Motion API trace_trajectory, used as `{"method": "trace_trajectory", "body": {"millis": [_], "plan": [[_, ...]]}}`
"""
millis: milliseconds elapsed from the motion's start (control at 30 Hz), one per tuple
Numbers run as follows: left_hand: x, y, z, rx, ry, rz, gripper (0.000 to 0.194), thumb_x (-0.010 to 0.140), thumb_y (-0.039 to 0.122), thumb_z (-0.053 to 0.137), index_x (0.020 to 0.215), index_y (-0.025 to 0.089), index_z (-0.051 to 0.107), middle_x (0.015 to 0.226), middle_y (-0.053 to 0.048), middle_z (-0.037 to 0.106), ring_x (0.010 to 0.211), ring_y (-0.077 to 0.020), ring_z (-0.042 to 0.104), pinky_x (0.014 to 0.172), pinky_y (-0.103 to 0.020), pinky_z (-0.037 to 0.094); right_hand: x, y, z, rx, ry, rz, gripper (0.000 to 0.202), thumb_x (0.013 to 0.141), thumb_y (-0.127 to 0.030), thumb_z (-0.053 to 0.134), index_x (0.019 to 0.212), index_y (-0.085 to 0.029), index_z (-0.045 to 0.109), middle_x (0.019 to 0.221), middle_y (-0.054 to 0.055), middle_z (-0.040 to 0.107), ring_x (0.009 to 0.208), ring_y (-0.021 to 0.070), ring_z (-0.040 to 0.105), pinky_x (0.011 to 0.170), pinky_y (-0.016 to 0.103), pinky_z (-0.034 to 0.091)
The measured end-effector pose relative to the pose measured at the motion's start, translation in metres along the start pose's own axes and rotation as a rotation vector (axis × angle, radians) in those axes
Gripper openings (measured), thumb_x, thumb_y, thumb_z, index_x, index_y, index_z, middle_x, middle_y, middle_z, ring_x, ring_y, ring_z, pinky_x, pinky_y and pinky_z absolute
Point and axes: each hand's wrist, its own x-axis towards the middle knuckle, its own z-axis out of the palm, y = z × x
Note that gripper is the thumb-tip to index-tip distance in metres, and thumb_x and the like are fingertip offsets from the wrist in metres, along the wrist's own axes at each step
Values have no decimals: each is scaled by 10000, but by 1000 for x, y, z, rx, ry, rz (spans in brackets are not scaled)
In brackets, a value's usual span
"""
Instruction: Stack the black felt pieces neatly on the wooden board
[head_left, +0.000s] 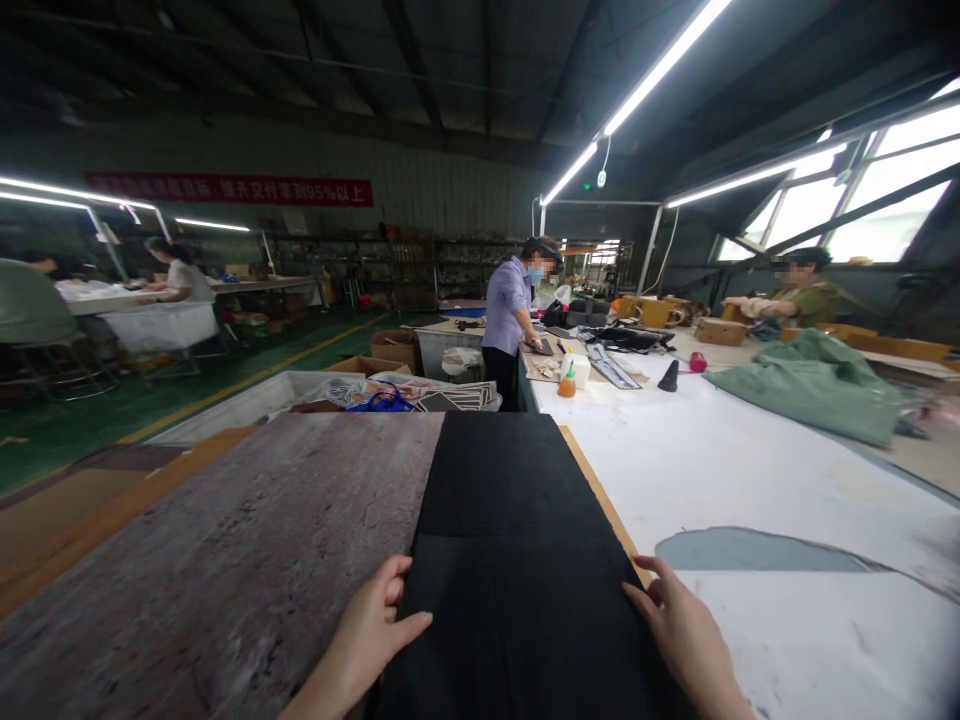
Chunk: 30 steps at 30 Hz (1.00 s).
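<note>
Dim hall; ceiling tube lights glare, windows blown out; wide-angle edge distortion, corners blurred.

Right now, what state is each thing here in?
black fabric: spread flat on the bench, both side edges held
left hand: open, thumb on top of the fabric's edge
right hand: open, flat at the fabric's other edge
green cloth: heaped loosely
orange bottle: upright

A co-worker in a lilac shirt stands at the long white worktable, near a small orange bottle and a black cone; a crumpled green cloth lies to the right, a red banner hangs behind
</note>
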Motion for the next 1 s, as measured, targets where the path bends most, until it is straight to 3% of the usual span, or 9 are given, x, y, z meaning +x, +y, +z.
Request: {"method": "trace_trajectory", "body": {"millis": [100, 433, 633, 1000], "plan": [[1, -1, -1, -9, -66, 52, 566, 657, 395, 774, 1098, 189, 484, 944, -91, 723, 805, -282, 715, 718, -362, 553, 1, 1, 1, -4, -10, 7, 474, 830, -581, 325, 1143, -261, 480, 785, 27, 648, 749, 277, 653, 681, 375, 433], [-2, 10, 3, 11, -20, 62, 522, 660, 245, 704, 1120, 177, 466, 907, -72, 702, 784, -273, 710, 669, -329, 524, 8, 13, 4, 27, -42, 38, 562, 782, -682, 332, 1157, -287, 474, 831, 33, 660, 761, 292, 660, 710, 407, 452], [2, 6, 2, 59, 29, 53, 557, 642, 197, 688, 1148, 175, 457, 850, -23, 657, 679, -199, 678, 576, -254, 467, 14, 19, 4, 44, -57, 59, 623, 702, -736, 389, 1121, -296, 530, 888, 55, 688, 796, 315, 667, 691, 426, 468], [12, -5, -3, 143, 100, 85, 642, 613, 171, 695, 1205, 181, 445, 789, 69, 503, 535, -82, 550, 464, -189, 365, 18, 30, 11, 90, -56, 29, 680, 688, -806, 414, 1099, -284, 560, 861, 56, 688, 725, 310, 667, 667, 432, 494]]}}
